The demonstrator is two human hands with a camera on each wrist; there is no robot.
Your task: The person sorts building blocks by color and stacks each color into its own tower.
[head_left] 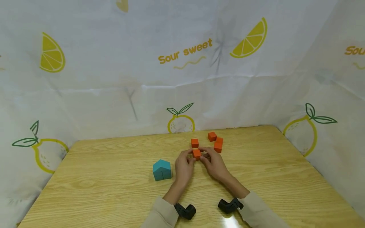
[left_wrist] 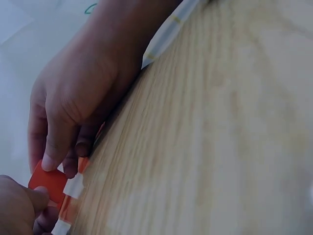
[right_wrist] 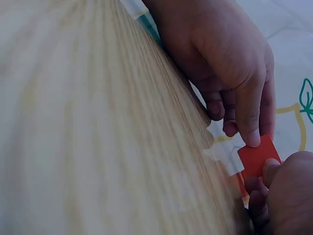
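Note:
In the head view my left hand (head_left: 183,166) and right hand (head_left: 215,163) meet at an orange-red block (head_left: 196,154), pinching it from opposite sides between thumbs and fingers. The right wrist view gives a closer look at this block (right_wrist: 258,155), with a left thumb tip on its upper edge and the right thumb on its near face. Just beyond it on the wooden table sits a similar orange block (head_left: 195,143). Left of my left hand stands a teal house-shaped block stack (head_left: 162,170) with a peaked top.
Several more orange blocks (head_left: 218,146) lie behind my right hand, some close together. The wooden table (head_left: 108,190) ends at a white curtain (head_left: 114,107) printed with lemons. Black curved devices (head_left: 228,205) are strapped at both wrists.

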